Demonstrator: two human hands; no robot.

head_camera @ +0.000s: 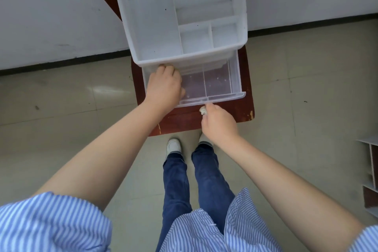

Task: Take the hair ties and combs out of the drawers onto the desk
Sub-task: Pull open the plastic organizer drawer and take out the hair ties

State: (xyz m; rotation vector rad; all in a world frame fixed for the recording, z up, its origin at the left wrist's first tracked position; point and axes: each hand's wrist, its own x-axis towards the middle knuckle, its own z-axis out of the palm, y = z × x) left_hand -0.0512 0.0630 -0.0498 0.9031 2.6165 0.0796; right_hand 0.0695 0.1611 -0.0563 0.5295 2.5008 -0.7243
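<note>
A clear plastic drawer (225,97) is pulled out from under a white organizer (155,26) with empty top compartments, standing on a small reddish-brown desk (184,120). My left hand (163,86) reaches into the drawer's left part with its fingers curled under the organizer's front edge; what they touch is hidden. Just in front of the drawer, above the desk, my right hand (218,125) pinches a small white hair tie (203,110). The drawer's visible middle and right sections look bare. No comb is in sight.
The desk stands against a white wall with a dark baseboard, and pale floor tiles surround it. My legs and white shoes (173,146) are at its front edge. A white and brown shelf unit (371,174) shows at the right border.
</note>
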